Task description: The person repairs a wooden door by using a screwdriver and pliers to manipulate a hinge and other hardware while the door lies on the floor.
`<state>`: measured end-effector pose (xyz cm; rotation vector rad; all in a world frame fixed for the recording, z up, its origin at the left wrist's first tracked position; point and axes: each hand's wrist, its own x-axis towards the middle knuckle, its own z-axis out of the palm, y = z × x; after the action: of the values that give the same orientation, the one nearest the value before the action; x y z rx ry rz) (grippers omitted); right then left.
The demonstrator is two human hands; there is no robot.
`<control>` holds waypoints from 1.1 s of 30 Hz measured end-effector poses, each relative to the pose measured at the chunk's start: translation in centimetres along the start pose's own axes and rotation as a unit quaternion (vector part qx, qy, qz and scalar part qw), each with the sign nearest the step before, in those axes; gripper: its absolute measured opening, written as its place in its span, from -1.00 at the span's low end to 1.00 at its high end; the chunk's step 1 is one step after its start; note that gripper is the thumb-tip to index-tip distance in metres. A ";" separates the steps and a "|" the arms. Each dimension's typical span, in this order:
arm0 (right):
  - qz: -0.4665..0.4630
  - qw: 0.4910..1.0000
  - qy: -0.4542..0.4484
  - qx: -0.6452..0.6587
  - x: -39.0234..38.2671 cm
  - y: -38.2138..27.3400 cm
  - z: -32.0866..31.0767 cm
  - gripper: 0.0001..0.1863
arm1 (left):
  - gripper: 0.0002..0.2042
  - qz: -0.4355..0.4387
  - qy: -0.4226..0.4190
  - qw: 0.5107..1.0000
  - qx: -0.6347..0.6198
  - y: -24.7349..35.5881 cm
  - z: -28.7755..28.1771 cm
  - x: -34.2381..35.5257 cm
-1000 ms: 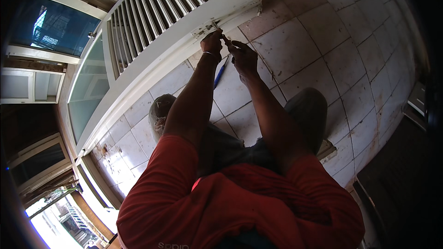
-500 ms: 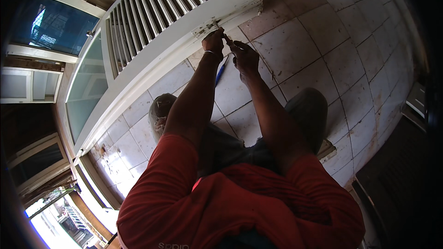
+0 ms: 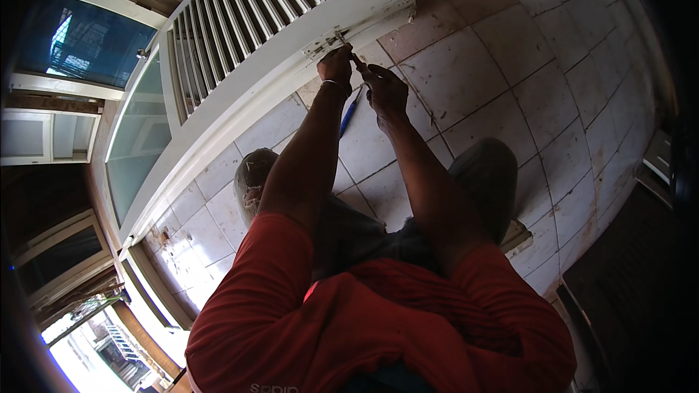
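Note:
A white louvred door (image 3: 240,58) stands at an angle at the upper left, with a worn, dark-stained patch (image 3: 329,42) on its edge. My left hand (image 3: 336,67) is closed right beside that patch, its fingers around the front end of a slim screwdriver-like tool (image 3: 357,60). Behind it, my right hand (image 3: 387,92) grips the tool's rear end. The tool slants up toward the door edge; its tip and exact kind are hard to make out. On the tiles below my hands lies a slim blue pointed object (image 3: 349,115), touched by neither hand.
Dirty white floor tiles (image 3: 466,76) spread under and to the right of my hands. My bent knees (image 3: 491,167) flank my forearms. Blue-tinted glass (image 3: 87,36) and wooden frames stand at the left, and a dark flat object (image 3: 619,269) lies at the lower right.
Both hands stay almost in place at the door edge, with the tool held between them. The view has shifted very slightly.

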<state>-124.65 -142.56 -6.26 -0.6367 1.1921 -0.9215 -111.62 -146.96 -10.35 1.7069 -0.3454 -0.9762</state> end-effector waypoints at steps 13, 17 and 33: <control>-0.006 0.999 0.007 0.031 -0.1 0.1 0.1 -0.64 | -0.72 0.004 0.017 1.000 0.019 0.3 0.5 -0.4; -0.009 1.000 0.016 0.017 0.1 0.3 0.3 -0.65 | -0.74 -0.003 0.016 1.000 0.011 0.4 0.4 -0.4; 0.136 0.974 -0.101 0.148 0.8 -0.3 -0.7 -0.56 | -0.71 0.060 0.056 0.997 0.003 0.8 0.7 -1.2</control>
<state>-125.33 -143.38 -6.55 -0.3085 0.9106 -0.7617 -112.73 -146.93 -9.10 1.7177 -0.3741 -0.7890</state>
